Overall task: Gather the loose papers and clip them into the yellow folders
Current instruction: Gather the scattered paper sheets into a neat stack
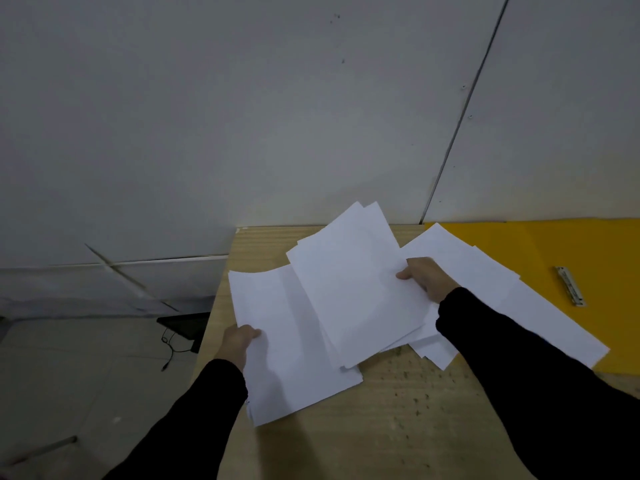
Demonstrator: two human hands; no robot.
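Loose white papers lie fanned over a wooden table (pixel 381 417). My left hand (pixel 239 342) grips the left edge of a lower bunch of sheets (pixel 287 348). My right hand (pixel 427 277) pinches the right edge of an upper bunch (pixel 349 278), which is lifted and overlaps the left one. More sheets (pixel 540 313) lie under my right forearm, partly on an open yellow folder (pixel 571 244) at the right. The folder's metal clip (pixel 570 285) is bare, just beyond the sheets.
A grey wall stands right behind the table. The table's left edge runs beside my left hand; beyond it lies the floor with a dark device and cable (pixel 183 329). The table's front surface is speckled with dark marks.
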